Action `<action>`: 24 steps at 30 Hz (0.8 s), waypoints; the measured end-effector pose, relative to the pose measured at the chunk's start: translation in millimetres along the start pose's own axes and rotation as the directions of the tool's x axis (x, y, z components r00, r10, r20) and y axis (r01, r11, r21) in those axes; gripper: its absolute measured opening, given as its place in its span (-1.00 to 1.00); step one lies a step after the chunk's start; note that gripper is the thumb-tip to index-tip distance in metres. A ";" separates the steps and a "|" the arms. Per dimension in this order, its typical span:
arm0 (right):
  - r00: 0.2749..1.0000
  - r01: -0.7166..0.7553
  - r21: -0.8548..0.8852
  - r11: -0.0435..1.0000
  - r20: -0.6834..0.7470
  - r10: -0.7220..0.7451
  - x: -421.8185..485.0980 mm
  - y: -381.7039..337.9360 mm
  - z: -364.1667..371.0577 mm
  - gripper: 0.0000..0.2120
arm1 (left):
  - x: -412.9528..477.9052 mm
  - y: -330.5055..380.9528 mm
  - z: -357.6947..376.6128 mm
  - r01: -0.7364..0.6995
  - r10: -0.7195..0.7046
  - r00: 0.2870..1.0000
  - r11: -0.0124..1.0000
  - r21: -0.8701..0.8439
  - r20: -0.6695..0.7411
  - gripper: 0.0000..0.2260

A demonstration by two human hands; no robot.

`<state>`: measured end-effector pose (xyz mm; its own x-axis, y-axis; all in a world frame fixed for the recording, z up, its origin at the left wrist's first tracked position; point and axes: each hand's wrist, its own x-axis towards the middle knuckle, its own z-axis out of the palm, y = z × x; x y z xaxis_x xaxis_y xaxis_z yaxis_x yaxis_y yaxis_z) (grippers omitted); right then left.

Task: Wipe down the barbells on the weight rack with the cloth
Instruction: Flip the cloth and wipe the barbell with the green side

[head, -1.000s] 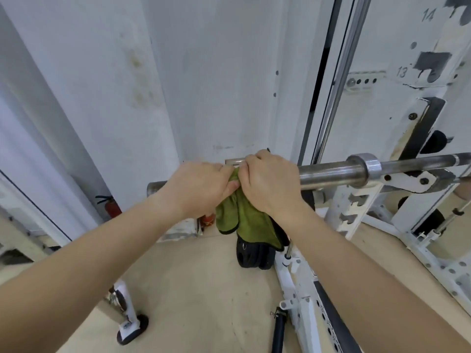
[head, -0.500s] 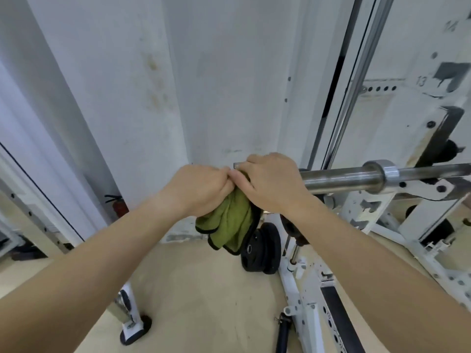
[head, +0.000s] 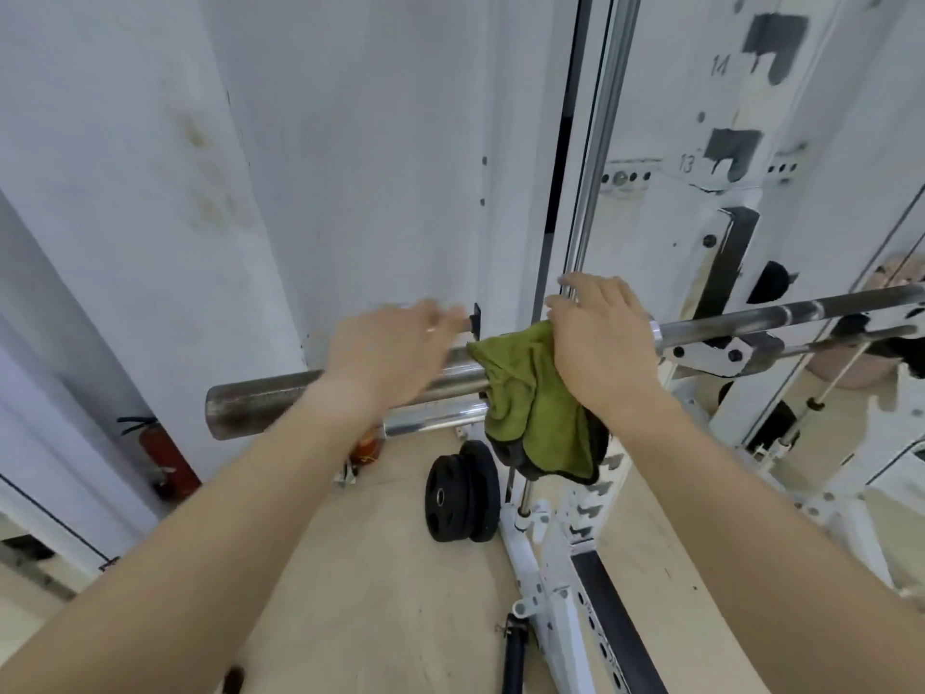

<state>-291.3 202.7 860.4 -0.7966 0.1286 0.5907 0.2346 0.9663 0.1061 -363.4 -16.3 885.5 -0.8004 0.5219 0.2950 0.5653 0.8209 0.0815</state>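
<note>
A steel barbell (head: 260, 405) lies across the white rack, its bare sleeve end pointing left and its thin shaft (head: 826, 307) running off to the right. A green cloth (head: 530, 393) is draped over the sleeve close to the collar and hangs down below it. My right hand (head: 598, 345) lies on top of the cloth and holds it against the bar. My left hand (head: 395, 348) is blurred, with its fingers stretched out over the bare sleeve to the left of the cloth, holding nothing.
Black weight plates (head: 460, 498) stand on the floor under the bar. A red fire extinguisher (head: 165, 455) leans at the wall on the left. The white rack upright (head: 731, 252) and a chrome guide rod (head: 595, 142) rise behind my right hand. The rack's base (head: 560, 608) lies below.
My left hand has let go of the cloth and opened over the sleeve. My right hand has slid the cloth to the right along the bar, baring the sleeve end.
</note>
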 end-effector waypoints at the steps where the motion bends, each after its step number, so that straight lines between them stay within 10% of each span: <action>1: 1.000 0.011 0.044 0.999 -0.012 -0.011 -4.6 -8.4 2.0 -0.80 | -9.3 -26.6 -7.8 0.128 -0.129 0.991 0.991 0.034 0.023 -0.45; 6: 0.997 0.011 0.041 0.999 -0.075 -0.008 -11.7 -49.1 3.7 -0.59 | -38.4 -73.3 -19.1 0.364 -0.379 0.909 0.925 0.113 0.176 -0.31; 11: 0.997 0.024 0.040 0.999 -0.068 -0.022 -8.5 -95.4 3.0 -0.55 | -72.6 -67.9 5.3 0.231 -0.186 0.959 0.951 0.206 -0.213 -0.70; 17: 0.989 0.137 0.181 0.974 -0.080 -0.125 -1.2 -202.0 -20.8 -0.63 | -124.3 -73.2 39.0 -0.036 -0.064 0.869 0.981 -0.192 -0.491 -0.65; 21: 0.972 0.236 0.213 0.948 -0.056 -0.230 3.7 -256.8 -29.7 -0.60 | -133.8 -107.0 34.3 0.003 -0.479 0.669 0.766 -0.643 -0.568 -0.68; 24: 0.962 0.274 0.270 0.923 -0.052 -0.270 3.3 -241.8 -24.0 -0.56 | -112.6 -104.1 26.6 0.102 -0.517 0.730 0.730 -0.676 -0.448 -0.61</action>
<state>-337.4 -35.8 855.9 -0.8000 -0.1486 0.5813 -0.1520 0.9874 0.0432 -337.4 -154.4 818.5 -0.7867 -0.1472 0.5995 0.4661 0.4952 0.7332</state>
